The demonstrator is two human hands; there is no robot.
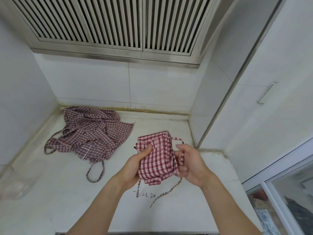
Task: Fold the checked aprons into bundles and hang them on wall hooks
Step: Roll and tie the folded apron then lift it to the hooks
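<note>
A red-and-white checked apron (156, 156) is folded into a thick bundle and held above the white counter (67, 192). My left hand (135, 167) grips the bundle from the left, thumb pressed on top. My right hand (189, 165) holds its right edge and one checked strap (182, 157) that runs across the fingers. Other straps dangle below the bundle. A second, darker checked apron (91, 134) lies crumpled on the counter at the back left, its strap loops trailing forward.
A slatted metal vent hood (118, 26) hangs above the tiled back wall. A clear glass jar (11, 182) stands at the left edge. A white cabinet with a metal handle (265, 92) rises on the right, and a window frame sits lower right.
</note>
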